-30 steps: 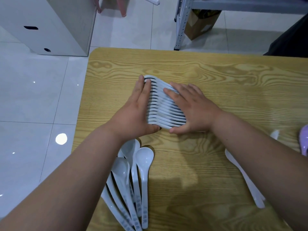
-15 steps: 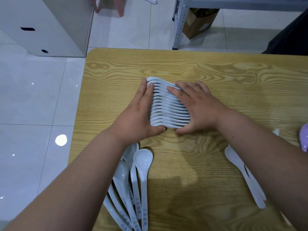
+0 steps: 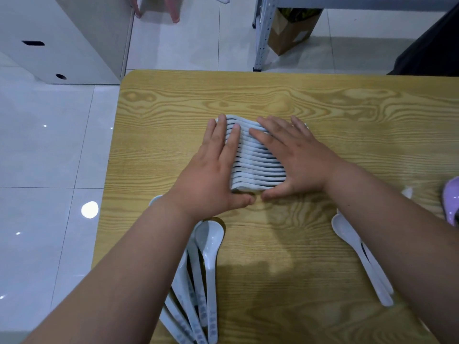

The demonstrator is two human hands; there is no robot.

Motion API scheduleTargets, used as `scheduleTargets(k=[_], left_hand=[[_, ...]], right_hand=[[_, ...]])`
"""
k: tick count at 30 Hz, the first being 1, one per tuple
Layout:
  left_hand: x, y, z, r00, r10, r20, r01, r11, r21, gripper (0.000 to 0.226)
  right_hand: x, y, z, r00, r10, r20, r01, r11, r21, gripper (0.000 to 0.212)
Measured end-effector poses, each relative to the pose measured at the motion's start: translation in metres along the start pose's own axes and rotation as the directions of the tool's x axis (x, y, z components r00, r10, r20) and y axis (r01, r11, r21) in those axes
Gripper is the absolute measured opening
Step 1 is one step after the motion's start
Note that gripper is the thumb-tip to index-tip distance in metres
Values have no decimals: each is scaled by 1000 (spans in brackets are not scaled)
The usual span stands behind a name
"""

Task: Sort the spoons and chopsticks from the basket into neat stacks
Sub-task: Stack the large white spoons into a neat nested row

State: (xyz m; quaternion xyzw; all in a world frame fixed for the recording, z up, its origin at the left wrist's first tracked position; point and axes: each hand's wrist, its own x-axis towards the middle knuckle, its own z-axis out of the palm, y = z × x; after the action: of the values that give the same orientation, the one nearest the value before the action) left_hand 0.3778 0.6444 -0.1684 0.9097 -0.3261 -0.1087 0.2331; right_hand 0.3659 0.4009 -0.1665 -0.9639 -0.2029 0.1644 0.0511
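Wood-grain desk (image 3: 323, 100). On the tiled floor (image 3: 37, 145) beyond: white cabinet (image 3: 74, 33), grey metal rack (image 3: 260, 33), cardboard box (image 3: 290, 33) beneath the rack.

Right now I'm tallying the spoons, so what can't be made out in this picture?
Head view:
Spoon row: both ends covered by the left hand and right hand.
Loose spoons: some bowls under the left forearm, handles cut by the bottom edge.
Purple object: cut by the right edge, unidentifiable.

The nested white spoons (image 3: 258, 165) stand on edge in a tight row on the wooden table (image 3: 323, 100), loose spoons (image 3: 208, 240) fan at near left, two spoons (image 3: 367, 266) lie at right.
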Motion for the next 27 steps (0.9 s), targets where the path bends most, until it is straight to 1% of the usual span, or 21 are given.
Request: scheduleTargets(k=[2,4,6,10,17,21,27], left_hand=[[1,0,5,1000,11,-25,-9,997,76,122],[3,-2,6,999,10,-43,-7,996,86,115],[3,-3,4,999,20,-42,-16,995,98,114],[0,-4,2,999,-3,-39,8,992,124,114],[-4,-5,-2,997,-22,-69,31,990,137,112],[-4,-2,-8,995,4,-96,13,983,184,100],[-6,-1,-9,994,49,-102,-21,966,257,89]], right_hand=[[-5,-3,2,997,76,-1,-77,997,-20,125],[-11,-5,5,986,168,-6,-168,986,-5,126],[-14,-9,9,979,201,-20,-200,979,31,126],[-9,-13,10,981,188,-49,-187,982,38,126],[-5,-14,6,987,159,-7,-159,986,56,131],[-7,-15,3,993,118,-14,-117,992,37,127],[-6,-17,1,990,140,-32,-137,987,83,122]])
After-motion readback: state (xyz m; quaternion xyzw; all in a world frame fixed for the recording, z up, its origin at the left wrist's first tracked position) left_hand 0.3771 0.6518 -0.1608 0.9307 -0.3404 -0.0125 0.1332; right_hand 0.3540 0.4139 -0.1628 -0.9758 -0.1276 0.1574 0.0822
